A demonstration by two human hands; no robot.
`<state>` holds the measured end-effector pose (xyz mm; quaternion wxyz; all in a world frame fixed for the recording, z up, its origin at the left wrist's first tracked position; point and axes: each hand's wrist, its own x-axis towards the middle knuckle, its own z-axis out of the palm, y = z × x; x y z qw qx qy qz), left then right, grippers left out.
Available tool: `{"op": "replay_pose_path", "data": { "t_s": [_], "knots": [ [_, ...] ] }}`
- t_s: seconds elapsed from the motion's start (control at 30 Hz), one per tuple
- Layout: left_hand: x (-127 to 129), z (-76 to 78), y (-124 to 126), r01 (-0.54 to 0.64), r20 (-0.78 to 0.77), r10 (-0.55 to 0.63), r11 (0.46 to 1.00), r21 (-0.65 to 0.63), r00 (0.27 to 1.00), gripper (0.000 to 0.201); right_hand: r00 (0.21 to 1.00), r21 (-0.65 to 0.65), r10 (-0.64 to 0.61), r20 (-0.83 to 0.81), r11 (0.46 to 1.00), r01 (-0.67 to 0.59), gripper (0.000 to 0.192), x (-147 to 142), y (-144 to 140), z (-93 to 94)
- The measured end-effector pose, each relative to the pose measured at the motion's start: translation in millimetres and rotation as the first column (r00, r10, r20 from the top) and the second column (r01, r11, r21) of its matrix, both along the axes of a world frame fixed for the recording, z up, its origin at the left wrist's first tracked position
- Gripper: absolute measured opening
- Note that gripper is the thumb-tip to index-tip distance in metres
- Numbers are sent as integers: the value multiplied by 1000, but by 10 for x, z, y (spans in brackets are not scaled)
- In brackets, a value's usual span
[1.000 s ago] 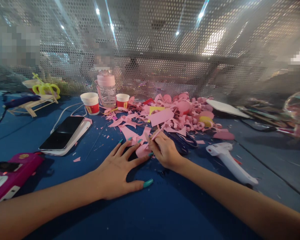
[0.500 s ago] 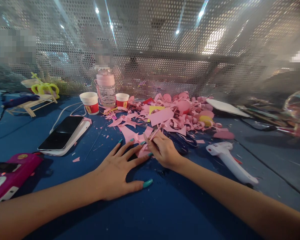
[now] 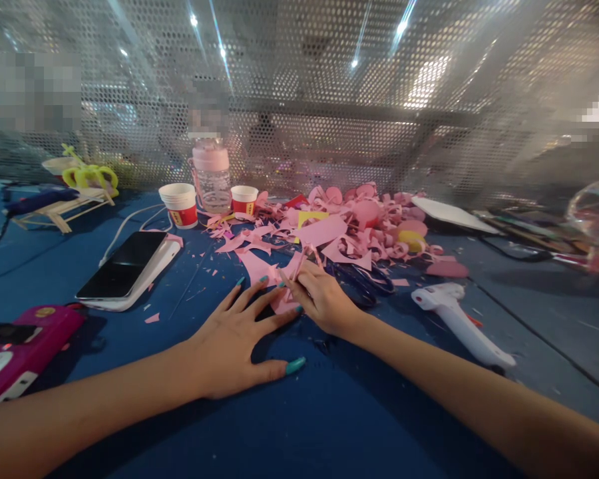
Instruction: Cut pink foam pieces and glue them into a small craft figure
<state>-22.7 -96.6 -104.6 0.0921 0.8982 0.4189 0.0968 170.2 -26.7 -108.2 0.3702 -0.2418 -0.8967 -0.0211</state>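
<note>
I am finding no writing here that can be read. The near white paper cup with the red band (image 3: 180, 203) is carrying a small yellowish mark on the red, too blurred to make out. The smaller red-and-white paper cup (image 3: 243, 198) behind it is showing the same kind of mark, also unreadable. The magenta plastic case (image 3: 17, 352) at my left forearm is bearing a gold round emblem and a white label; neither is resolving into letters.
</note>
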Motion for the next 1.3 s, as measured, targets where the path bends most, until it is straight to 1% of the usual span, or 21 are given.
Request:
{"op": "replay_pose_path", "data": {
  "t_s": [0.27, 0.6, 0.8, 1.03, 1.2, 1.3],
  "knots": [
    [-2, 0, 1, -1, -1, 1, 1000, 0, 1000, 68, 999, 0, -32, 28, 999, 32, 28, -13, -2, 10],
    [0, 9, 1, -5, -2, 5, 1000, -16, 1000, 69, 999, -4, -44, 16, 999, 44, 28, -23, 16, 1],
    [7, 12, 2, -4, 4, 4, 1000, -10, 1000, 69, 999, -18, -40, 22, 999, 40, 28, -27, 15, -5],
    [5, 12, 2, -2, 6, 2, 1000, -10, 1000, 69, 997, -57, -76, 12, 995, 77, 30, -15, -13, 36],
    [7, 18, 4, 0, -11, 0, 1000, -18, 1000, 70, 993, -68, -120, 17, 990, 121, 25, 4, -31, 54],
    [7, 16, 4, -2, -7, 2, 1000, -15, 1000, 69, 993, -73, -118, -2, 990, 118, 21, 10, -36, 54]
  ]
}}
